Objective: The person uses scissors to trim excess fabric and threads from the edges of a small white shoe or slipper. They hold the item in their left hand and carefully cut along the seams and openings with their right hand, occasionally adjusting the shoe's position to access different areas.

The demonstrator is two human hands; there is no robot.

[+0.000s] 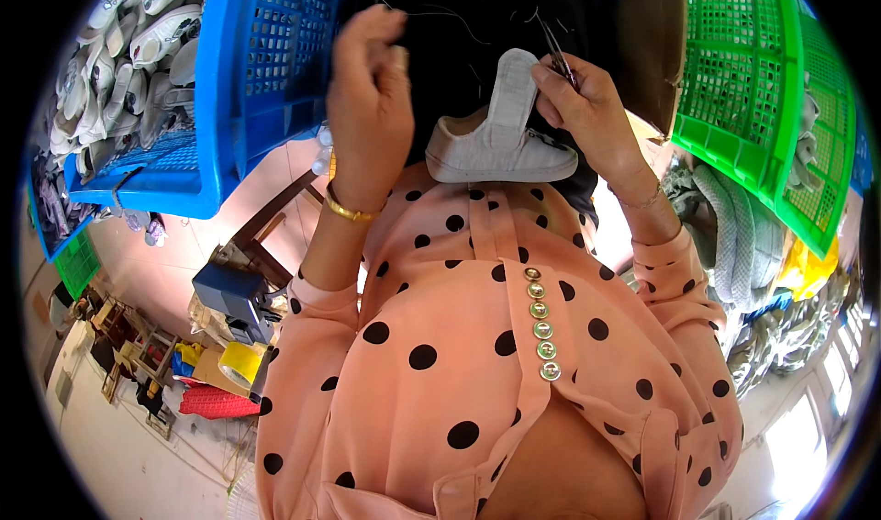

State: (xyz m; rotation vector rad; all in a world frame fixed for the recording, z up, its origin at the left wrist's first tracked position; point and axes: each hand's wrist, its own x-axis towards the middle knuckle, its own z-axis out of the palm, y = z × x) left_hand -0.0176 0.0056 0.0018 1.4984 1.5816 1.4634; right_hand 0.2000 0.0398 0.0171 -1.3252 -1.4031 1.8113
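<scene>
Just beyond the blouse (459, 336), a white shoe (500, 160) sits sole inward; the right grip (585, 102) is closed on scissors (563, 61) and the shoe's tongue (512, 89); the left grip (370, 121) is blurred, closure indeterminable.

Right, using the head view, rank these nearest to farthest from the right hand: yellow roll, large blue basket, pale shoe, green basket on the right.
From the right hand:
1. Pale shoe: at its thumb.
2. Green basket: off to the right.
3. Large blue basket: left, beyond the left hand.
4. Yellow roll: lower left.
</scene>
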